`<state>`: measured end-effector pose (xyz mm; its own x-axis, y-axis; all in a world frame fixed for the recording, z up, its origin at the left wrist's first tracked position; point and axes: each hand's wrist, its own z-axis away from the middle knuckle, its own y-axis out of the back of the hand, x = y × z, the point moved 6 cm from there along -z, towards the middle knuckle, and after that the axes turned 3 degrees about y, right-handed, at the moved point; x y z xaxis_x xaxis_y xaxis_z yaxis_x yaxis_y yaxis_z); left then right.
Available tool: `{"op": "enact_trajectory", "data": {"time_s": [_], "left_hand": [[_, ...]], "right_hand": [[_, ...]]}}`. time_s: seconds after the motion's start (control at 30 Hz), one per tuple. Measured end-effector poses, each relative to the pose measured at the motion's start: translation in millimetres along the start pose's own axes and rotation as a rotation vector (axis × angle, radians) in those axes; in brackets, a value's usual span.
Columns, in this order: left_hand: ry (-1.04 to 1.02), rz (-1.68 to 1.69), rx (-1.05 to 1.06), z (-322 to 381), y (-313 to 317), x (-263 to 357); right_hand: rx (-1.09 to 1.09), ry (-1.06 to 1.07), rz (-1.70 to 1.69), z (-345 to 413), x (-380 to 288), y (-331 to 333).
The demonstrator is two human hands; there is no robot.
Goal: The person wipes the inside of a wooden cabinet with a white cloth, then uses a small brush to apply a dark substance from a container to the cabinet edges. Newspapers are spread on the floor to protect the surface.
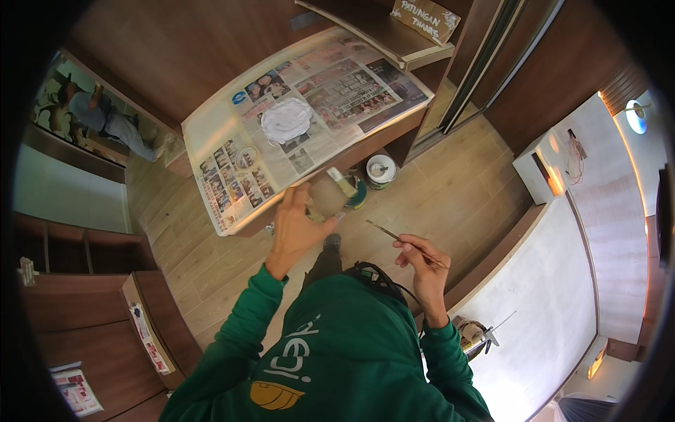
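Note:
My left hand (300, 224) is wrapped around a cloudy, see-through container (325, 196) in front of the desk's edge. A flat paintbrush (341, 182) shows at the far side of this container; whether it rests inside cannot be told. Between the thumb and fingers of my right hand (424, 264) is a thin artist's brush (385, 230), its tip pointing left towards the container. On the newspaper-covered desk (203, 132) lies a crumpled white cloth (286, 120).
A white paint bucket (381, 171) and a green can (357, 193) stand on the wood-look floor (464, 174). To the right, a caulking gun (488, 336) lies on a white surface (532, 279). A cardboard sign (425, 21) bears writing. At far left is another person (97, 113).

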<state>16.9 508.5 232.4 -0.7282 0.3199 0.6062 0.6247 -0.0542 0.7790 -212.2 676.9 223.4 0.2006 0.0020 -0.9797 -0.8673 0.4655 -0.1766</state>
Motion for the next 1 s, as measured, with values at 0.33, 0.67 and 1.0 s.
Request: {"op": "enact_trajectory", "data": {"time_s": [0.33,0.67,1.0], "left_hand": [[0.234,-0.106,0.077,-124.3,33.7,-152.2],[0.163,-0.036,-0.124,-255.1,-58.2,-168.1],[0.033,0.019,-0.145,-339.8,-89.6,-144.6]], "right_hand": [[0.309,-0.09,0.062,7.4,40.0,28.4],[0.443,-0.091,0.055,-12.8,46.3,-8.1],[0.593,-0.052,0.006,-33.1,47.2,-32.3]]}}
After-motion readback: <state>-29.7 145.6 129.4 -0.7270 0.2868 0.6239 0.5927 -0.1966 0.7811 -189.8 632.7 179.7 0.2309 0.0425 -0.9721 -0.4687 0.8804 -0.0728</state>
